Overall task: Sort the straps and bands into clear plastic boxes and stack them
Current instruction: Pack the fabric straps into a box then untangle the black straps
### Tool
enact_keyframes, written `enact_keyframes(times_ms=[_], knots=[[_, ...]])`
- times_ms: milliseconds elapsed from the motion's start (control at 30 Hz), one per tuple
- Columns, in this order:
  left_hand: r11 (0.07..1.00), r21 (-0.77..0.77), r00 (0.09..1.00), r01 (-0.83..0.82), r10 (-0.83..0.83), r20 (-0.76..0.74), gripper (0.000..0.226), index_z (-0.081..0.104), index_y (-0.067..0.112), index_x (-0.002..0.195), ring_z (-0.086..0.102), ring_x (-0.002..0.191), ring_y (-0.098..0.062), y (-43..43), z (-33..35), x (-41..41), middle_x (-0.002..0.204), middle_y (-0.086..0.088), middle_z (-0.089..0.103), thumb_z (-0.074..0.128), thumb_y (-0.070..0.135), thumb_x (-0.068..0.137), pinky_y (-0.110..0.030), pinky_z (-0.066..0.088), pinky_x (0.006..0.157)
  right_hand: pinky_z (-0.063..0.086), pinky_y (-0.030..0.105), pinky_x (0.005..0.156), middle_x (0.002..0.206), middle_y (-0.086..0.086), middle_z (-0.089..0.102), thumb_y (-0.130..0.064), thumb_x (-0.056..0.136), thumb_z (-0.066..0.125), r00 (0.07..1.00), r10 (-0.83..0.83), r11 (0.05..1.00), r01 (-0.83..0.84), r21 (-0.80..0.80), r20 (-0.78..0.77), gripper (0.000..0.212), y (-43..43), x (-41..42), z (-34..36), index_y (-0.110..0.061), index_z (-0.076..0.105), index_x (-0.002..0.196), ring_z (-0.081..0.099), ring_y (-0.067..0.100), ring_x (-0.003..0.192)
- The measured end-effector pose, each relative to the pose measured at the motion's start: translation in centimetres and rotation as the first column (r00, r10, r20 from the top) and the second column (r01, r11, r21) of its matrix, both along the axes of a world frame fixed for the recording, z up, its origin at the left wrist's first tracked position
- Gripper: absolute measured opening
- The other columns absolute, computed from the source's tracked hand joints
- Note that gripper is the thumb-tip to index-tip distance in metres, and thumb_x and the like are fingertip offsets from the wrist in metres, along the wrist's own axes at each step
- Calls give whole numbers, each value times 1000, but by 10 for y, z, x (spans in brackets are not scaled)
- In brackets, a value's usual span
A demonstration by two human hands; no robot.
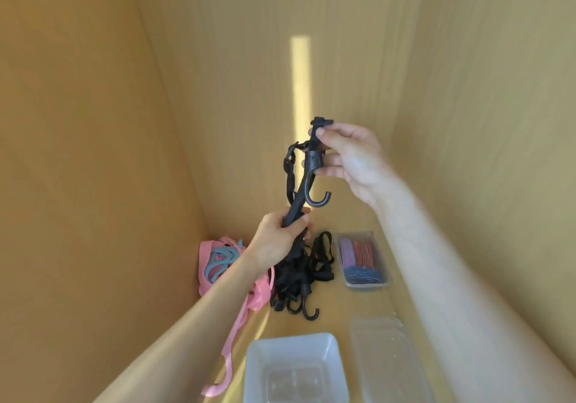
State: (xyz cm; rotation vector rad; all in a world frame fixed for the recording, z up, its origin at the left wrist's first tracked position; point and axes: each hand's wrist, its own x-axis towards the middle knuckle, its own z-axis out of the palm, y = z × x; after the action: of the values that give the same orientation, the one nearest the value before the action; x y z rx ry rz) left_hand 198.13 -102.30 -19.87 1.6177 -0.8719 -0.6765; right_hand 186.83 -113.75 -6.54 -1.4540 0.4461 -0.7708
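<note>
I hold a black strap with a hook (307,178) up in the air between both hands. My right hand (349,159) pinches its top end by the hook. My left hand (280,240) grips its lower part. Below lies a heap of black hooked straps (299,281) on the wooden surface. Pink and grey-blue bands (221,262) lie to the left of the heap, partly hidden by my left forearm. A clear plastic box (366,282) at the right holds red and blue bands. An empty clear box (293,368) stands at the near edge.
Clear flat lids (386,359) lie to the right of the empty box. Wooden walls (93,153) close in on the left, back and right. A pink band tail (227,368) trails toward the near edge.
</note>
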Motion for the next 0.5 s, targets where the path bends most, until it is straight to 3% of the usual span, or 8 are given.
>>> enact_keyframes(times_ms=[100, 167, 267, 300, 400, 500], knots=[[999, -32, 999, 33, -34, -18, 11, 66, 16, 110, 63, 66, -18, 1, 22, 11, 87, -17, 71, 63, 20, 100, -29, 56, 59, 48, 26, 52, 85, 11, 78, -19, 100, 61, 995, -100, 995, 100, 21, 0, 8, -12, -1, 7, -13, 66, 99, 73, 24, 65], [1000, -15, 998, 21, -20, 53, 6, 64, 20, 100, 52, 55, -16, 2, 30, 17, 76, -11, 59, 64, 15, 98, -24, 42, 45, 41, 24, 49, 80, 9, 77, -20, 100, 60, 992, -129, 982, 127, 137, 4, 10, -22, -3, 7, -12, 66, 99, 67, 18, 55], [998, 48, 998, 46, -49, 51, 10, 63, 15, 99, 38, 53, -17, 7, 35, 27, 73, -6, 44, 65, 6, 95, -24, 30, 43, 41, 21, 50, 78, 6, 73, -22, 97, 60, 997, -44, 934, 18, 356, 66, 14, -33, -9, 6, -9, 66, 99, 63, 15, 53], [995, 57, 997, 79, -79, -6, 14, 61, 8, 104, 37, 55, -17, 10, 38, 29, 76, -8, 44, 64, 2, 92, -26, 28, 47, 44, 21, 53, 77, 5, 73, -21, 96, 61, 994, -21, 911, -25, 411, 108, 13, -36, -12, 5, -9, 65, 97, 63, 15, 55], [990, -11, 959, 144, -142, -247, 58, 56, -3, 121, 42, 67, -21, 15, 46, 34, 89, -13, 51, 49, 2, 64, -29, 29, 55, 46, 23, 57, 79, 8, 69, -10, 92, 59, 986, 23, 859, -104, 501, 167, 10, -41, -17, -2, -6, 62, 101, 60, 15, 58], [990, -4, 950, 141, -136, -282, 69, 56, -3, 126, 51, 75, -23, 12, 46, 40, 96, -15, 57, 49, -4, 57, -29, 40, 61, 53, 31, 64, 84, 12, 65, 7, 90, 51, 970, 11, 814, -149, 561, 242, 20, -43, -18, -9, -5, 58, 105, 57, 18, 67]])
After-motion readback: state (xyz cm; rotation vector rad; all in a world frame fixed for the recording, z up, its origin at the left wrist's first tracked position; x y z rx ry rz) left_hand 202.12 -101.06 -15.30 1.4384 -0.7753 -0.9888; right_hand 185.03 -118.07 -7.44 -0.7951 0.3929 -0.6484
